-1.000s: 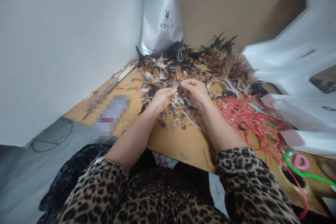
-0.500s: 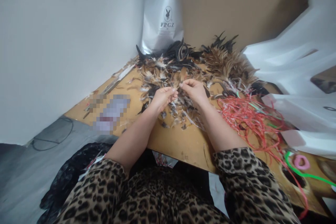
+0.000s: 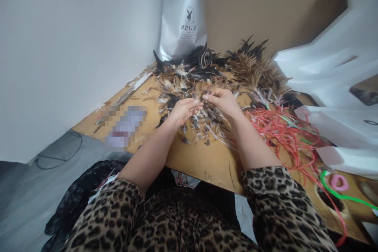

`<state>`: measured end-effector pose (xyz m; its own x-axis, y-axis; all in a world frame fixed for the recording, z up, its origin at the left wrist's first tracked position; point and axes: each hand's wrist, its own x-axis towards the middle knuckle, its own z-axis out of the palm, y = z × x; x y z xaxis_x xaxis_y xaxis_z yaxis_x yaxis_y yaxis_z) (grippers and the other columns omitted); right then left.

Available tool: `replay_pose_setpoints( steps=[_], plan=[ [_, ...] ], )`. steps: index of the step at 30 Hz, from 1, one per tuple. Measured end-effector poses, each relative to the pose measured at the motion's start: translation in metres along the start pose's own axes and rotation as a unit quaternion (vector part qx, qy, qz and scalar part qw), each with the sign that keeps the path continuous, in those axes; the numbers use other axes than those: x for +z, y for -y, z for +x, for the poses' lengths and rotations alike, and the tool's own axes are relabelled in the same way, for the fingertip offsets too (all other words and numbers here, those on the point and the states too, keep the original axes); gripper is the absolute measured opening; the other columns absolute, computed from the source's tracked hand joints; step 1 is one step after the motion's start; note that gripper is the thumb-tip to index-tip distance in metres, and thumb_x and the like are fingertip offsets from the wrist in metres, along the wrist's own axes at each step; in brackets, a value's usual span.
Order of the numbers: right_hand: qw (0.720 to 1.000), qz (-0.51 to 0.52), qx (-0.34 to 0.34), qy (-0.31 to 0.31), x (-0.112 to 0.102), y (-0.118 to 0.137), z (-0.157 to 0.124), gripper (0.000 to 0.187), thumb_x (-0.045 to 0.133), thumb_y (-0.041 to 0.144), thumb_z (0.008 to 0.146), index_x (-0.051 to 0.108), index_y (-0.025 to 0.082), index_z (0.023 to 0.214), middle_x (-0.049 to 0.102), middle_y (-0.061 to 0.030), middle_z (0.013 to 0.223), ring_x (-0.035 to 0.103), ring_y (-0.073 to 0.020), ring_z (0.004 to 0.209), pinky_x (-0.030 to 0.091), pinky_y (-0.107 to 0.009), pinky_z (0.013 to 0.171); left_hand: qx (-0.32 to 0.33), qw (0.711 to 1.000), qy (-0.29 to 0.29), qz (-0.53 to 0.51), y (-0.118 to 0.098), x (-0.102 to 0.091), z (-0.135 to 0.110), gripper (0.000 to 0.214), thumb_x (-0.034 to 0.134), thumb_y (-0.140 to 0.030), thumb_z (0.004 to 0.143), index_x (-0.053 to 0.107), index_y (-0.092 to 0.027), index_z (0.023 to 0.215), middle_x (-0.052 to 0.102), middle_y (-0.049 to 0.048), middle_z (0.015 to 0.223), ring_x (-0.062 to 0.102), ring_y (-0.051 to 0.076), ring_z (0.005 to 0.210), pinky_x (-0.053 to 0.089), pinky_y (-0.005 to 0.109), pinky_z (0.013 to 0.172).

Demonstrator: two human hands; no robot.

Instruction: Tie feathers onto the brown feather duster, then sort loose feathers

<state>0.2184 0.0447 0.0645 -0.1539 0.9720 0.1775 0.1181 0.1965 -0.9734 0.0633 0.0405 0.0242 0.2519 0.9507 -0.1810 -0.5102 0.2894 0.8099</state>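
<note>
My left hand is closed in a pinch over the middle of a loose pile of brown, black and white feathers. A small tan feather seems to stand up from its fingertips, though it blends into the pile behind. Just to the right, my right hand is pinched too, thumb and forefinger pointing at the left fingertips with a narrow gap between. Whatever lies in the right fingertips is too small to make out. Long black feathers lie at the back of the pile.
A bundle of brown feathers lies at the back right. Nearer, red plastic string is heaped in a tangle beside white plastic sheeting. A silver bag stands against the wall. A pink ring lies near the table's right end.
My right hand has moved slightly to the right, away from the left fingertips. The tan feather that stood up between both hands shows less clearly now. My left hand has barely shifted.
</note>
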Motion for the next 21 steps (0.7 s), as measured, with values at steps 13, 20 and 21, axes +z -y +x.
replay_pose_setpoints(
  steps=[13,20,21],
  plan=[
    [0.997,0.057,0.048,-0.03,0.011,-0.015,0.003,0.038,0.077,0.046,0.053,0.055,0.015,0.055,0.051,0.0039,0.047,0.033,-0.0044,0.041,0.022,-0.021,0.042,0.033,0.997,0.041,0.052,0.005,-0.001,0.001,0.015,0.07,-0.02,0.072,0.065,-0.008,0.079,0.07,0.0073,0.074,0.062,0.007,0.06,0.046,0.017,0.056],
    [0.998,-0.026,0.038,-0.049,0.009,-0.017,0.004,0.04,0.074,0.051,0.054,0.056,0.016,0.055,0.045,0.0055,0.044,0.034,-0.0058,0.044,0.025,-0.022,0.045,0.055,0.996,0.029,0.061,0.006,-0.001,0.001,0.019,0.075,-0.022,0.065,0.064,-0.008,0.071,0.064,0.0028,0.062,0.056,0.005,0.05,0.044,0.016,0.051],
    [0.998,-0.033,0.036,-0.05,0.009,-0.017,0.004,0.04,0.074,0.051,0.054,0.056,0.016,0.055,0.044,0.0057,0.044,0.034,-0.006,0.045,0.025,-0.022,0.045,0.059,0.996,0.027,0.066,0.006,0.0,0.001,0.019,0.075,-0.023,0.064,0.064,-0.008,0.071,0.064,0.003,0.062,0.056,0.005,0.05,0.044,0.016,0.051]
  ],
)
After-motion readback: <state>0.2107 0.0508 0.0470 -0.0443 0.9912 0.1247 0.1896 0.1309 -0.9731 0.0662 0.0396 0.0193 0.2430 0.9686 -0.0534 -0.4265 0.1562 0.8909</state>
